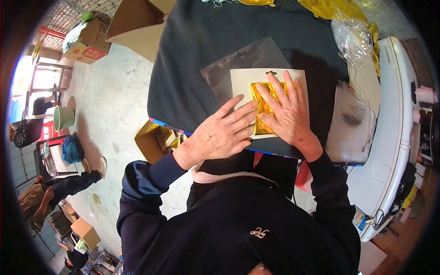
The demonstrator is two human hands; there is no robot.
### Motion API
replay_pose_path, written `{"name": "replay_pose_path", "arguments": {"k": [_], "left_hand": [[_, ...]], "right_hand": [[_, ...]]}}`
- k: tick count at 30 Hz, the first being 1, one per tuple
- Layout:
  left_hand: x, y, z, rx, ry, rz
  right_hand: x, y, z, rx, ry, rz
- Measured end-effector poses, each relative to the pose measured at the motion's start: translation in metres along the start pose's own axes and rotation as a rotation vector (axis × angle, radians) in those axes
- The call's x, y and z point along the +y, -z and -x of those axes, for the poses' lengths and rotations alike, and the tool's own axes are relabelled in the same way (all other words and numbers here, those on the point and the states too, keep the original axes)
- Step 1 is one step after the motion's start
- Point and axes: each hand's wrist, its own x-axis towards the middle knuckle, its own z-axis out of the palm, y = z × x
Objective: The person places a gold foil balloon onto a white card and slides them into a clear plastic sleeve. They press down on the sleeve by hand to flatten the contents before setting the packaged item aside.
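Observation:
A folded piece of shiny gold foil (261, 107) lies on a white card with a hanging slot (241, 82) on the dark cloth-covered table. My right hand (288, 110) rests flat on the foil and card, fingers spread. At the foil's left edge is my left hand (224, 130), its fingers stretched out and the fingertips touching or very near the foil. Partly beneath the card lies a clear plastic bag (224, 66) with a hang hole. Neither hand grips anything that I can see.
A stack of clear plastic bags (350, 121) lies at the table's right, with crumpled clear wrap (353, 39) and gold foil (321, 7) behind. An open cardboard box (149, 143) stands by the near left edge. Other people sit at far left, near a green bucket (63, 118).

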Motion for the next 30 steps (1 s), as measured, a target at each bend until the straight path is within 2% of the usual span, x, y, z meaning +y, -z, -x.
{"name": "replay_pose_path", "arguments": {"k": [8,14,20,23,30], "left_hand": [[0.001,-0.006,0.012,0.127,-0.044,0.070],[0.001,0.002,0.012,0.198,0.062,0.173],[0.001,-0.001,0.012,0.097,0.100,0.118],[0.002,-0.003,0.011,0.109,0.099,0.140],[0.000,-0.002,0.010,0.039,0.232,0.064]], "right_hand": [[0.000,0.001,-0.001,0.011,0.007,-0.021],[0.001,-0.001,0.001,0.007,0.006,-0.009],[-0.001,0.001,0.000,-0.007,0.002,-0.008],[0.000,0.001,0.000,-0.017,-0.002,-0.003],[0.000,0.001,0.001,-0.030,-0.005,0.000]]}}
